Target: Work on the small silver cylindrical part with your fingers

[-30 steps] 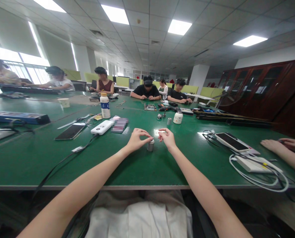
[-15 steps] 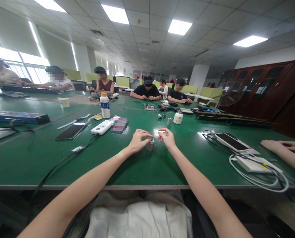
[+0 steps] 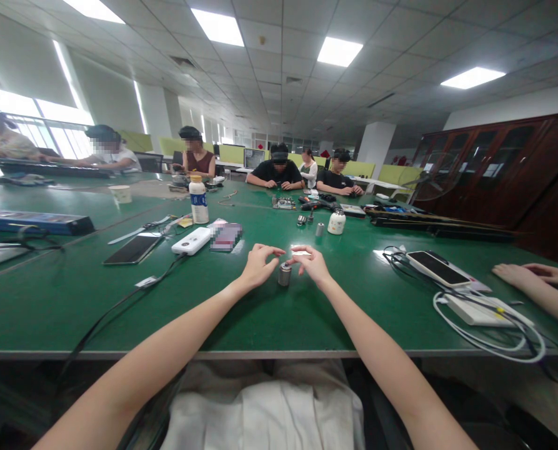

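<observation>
A small silvery metal cylinder (image 3: 284,275) stands upright on the green table, with a narrower piece on its top. My left hand (image 3: 259,266) is just left of it, thumb and fingers apart and nothing seen between them. From the right, my right hand (image 3: 312,265) reaches over, its fingertips by the cylinder's top and its thumb lower down, apart from the fingers. Whether those fingertips touch the top I cannot tell. Farther back stands a similar metal cylinder (image 3: 320,229), beside several small dark metal parts (image 3: 302,220).
Left of my hands lie a white power bank (image 3: 192,241), a phone (image 3: 133,249) and a cable; a bottle (image 3: 199,201) stands behind. A small white jar (image 3: 337,222) is at the back. On the right are a phone (image 3: 438,269), white cables and another person's hands (image 3: 517,275).
My right hand has moved left to the cylinder's top. My left hand has drawn back slightly to the left, away from the top. The cylinder still stands in about the same place.
</observation>
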The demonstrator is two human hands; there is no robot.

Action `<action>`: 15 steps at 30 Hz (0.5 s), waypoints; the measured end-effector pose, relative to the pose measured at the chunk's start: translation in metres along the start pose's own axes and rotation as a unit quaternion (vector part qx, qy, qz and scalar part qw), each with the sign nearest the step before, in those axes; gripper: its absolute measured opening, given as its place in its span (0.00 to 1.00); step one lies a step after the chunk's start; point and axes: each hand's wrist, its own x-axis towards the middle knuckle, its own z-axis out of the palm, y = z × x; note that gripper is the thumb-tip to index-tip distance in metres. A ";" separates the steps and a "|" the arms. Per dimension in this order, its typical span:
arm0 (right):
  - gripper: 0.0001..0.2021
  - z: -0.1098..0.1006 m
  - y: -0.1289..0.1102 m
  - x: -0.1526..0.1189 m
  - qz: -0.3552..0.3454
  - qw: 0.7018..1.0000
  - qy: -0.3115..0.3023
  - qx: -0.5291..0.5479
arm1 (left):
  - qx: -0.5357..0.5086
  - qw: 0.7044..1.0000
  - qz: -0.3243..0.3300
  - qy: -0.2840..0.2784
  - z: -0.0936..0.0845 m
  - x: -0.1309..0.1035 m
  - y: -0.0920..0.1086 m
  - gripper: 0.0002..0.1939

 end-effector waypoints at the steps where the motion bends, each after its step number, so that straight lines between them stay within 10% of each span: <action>1: 0.12 -0.001 0.000 0.001 0.001 1.000 0.000 0.000 | 0.000 1.000 -0.001 0.000 0.000 0.000 0.000 0.17; 15: 0.20 0.003 0.001 -0.006 -0.022 0.998 -0.058 -0.016 | 0.002 1.000 0.000 0.003 0.000 -0.001 0.001 0.14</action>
